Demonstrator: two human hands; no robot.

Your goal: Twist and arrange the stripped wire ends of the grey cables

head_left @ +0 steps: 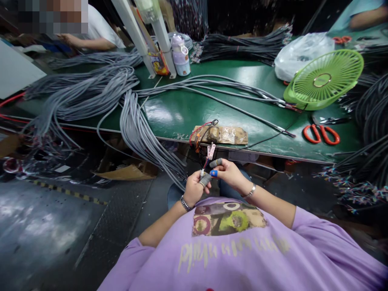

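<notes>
My left hand, with a grey finger cover, is closed on the end of a cable in front of the bench edge. Thin coloured wires rise from there to a pale pink clip hanging at the edge. Close beside it, my right hand has its fingertips drawn together, a blue wrap on the thumb and a grey cover on a finger. What lies between those fingertips is too small to make out. Above the clip is a wooden block with tape and red and black leads.
Grey cable bundles cover the left of the green bench, some hanging over its edge. On the right are orange-handled scissors, a green fan, a plastic bag and black cables. A bottle stands behind; two other people sit beyond.
</notes>
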